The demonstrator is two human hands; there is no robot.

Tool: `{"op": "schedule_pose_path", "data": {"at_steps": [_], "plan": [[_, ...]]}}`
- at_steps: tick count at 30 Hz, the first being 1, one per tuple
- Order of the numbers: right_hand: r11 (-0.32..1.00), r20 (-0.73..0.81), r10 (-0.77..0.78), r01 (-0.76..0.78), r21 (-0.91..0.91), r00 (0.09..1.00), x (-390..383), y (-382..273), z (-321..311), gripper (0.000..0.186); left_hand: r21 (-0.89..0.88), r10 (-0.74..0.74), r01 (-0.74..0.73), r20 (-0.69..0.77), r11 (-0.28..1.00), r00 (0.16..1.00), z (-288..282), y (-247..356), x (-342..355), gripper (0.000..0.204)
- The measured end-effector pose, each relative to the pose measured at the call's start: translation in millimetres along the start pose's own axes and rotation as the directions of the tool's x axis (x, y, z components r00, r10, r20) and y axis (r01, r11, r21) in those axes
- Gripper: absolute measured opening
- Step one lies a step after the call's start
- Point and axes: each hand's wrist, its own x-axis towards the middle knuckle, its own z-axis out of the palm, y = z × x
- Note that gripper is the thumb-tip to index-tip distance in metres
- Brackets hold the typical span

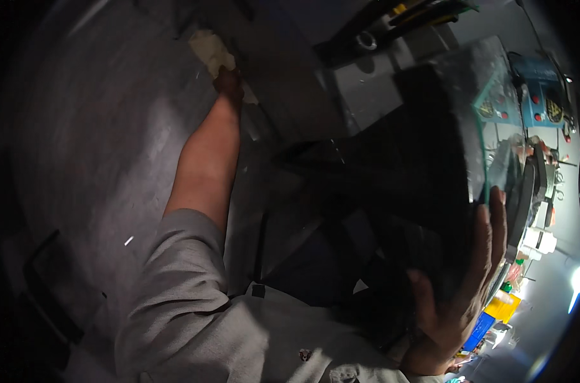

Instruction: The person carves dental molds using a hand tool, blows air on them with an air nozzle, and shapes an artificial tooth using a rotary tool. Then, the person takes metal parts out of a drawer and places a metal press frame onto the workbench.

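Observation:
My left arm stretches down and away toward the dim floor. At its end my left hand [229, 82] is closed on a pale crumpled cloth [207, 50]; shadow hides most of the fingers. My right hand [452, 313] lies along the bench edge at the right, its fingers extended and the thumb apart. Its fingertips touch or nearly touch the lower end of an upright clear glass panel [484, 153] with a greenish edge. Nothing shows in the right hand.
Beyond the panel, the lit benchtop holds a blue box [544, 105] with red knobs, a yellow bin [504, 307], a blue bin [478, 332] and small tools. A bright lamp [578, 281] shines at far right. A dark curved bar [44, 281] stands at left.

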Motion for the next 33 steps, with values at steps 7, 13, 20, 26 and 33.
{"op": "schedule_pose_path", "data": {"at_steps": [7, 13, 20, 26, 33], "plan": [[0.983, 0.015, -0.106, 0.107, -0.152, 0.994, 11.8, 8.1, 5.9, 0.073, 0.334, 0.408, -0.399, 0.043, 0.854, 0.912, -14.5, 25.7, -32.3, 0.051], [0.987, 0.098, -0.128, 0.136, -0.082, 0.987, 20.1, -0.4, -4.3, 0.081, 0.184, 0.366, -0.35, -0.059, 0.918, 0.929, 13.7, 37.9, -23.7, 0.039], [0.986, 0.085, -0.162, 0.164, -0.011, 0.983, 22.1, 2.5, -9.5, 0.092, 0.108, 0.028, -0.07, 0.353, 0.992, 0.935, 13.2, 89.4, -38.7, 0.021], [0.98, 0.151, -0.199, 0.201, 0.004, 0.968, 25.3, 7.8, -12.1, 0.09, 0.105, -0.033, 0.003, 0.278, 0.994, 0.96, -1.3, 98.8, -44.0, 0.032], [0.977, 0.126, -0.214, 0.214, 0.016, 0.969, 25.1, 7.9, -11.0, 0.093, 0.205, 0.097, -0.132, 0.176, 0.97, 0.98, -16.0, 115.5, -66.4, 0.09]]}}
